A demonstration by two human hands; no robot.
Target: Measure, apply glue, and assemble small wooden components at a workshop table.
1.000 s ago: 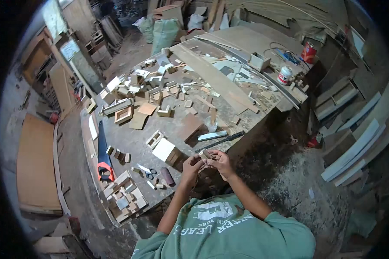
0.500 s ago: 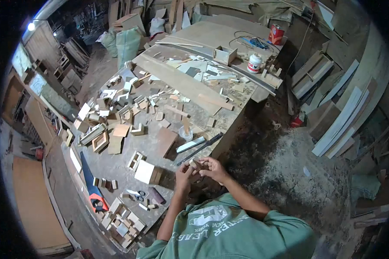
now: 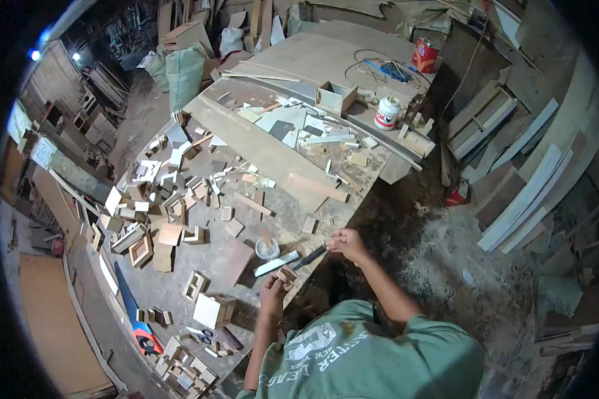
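In my left hand [image 3: 271,297], closed at the table's near edge, is a small wooden block [image 3: 287,275]. My right hand [image 3: 348,245] is farther right, its fingers closed at the far end of a long, thin dark bar [image 3: 309,257] that looks like a file. A white strip [image 3: 276,264] lies alongside the bar. Just beyond it stands a small clear tub [image 3: 267,249] with a wooden stick in it. A flat brown board [image 3: 233,263] is left of the tub, and a pale wooden box [image 3: 214,310] sits left of my left hand.
Wood offcuts and small frames cover the workbench [image 3: 209,256]. A handsaw [image 3: 136,312], scissors [image 3: 201,334] and a dark cylinder [image 3: 229,340] lie at the near left. A white tub [image 3: 387,113] and red can [image 3: 424,55] stand far back. Boards [image 3: 522,199] lean at the right.
My right hand has left the small block and moved up and right to the dark bar's end. My left hand has kept the block and shifted slightly down and left. The view has shifted slightly.
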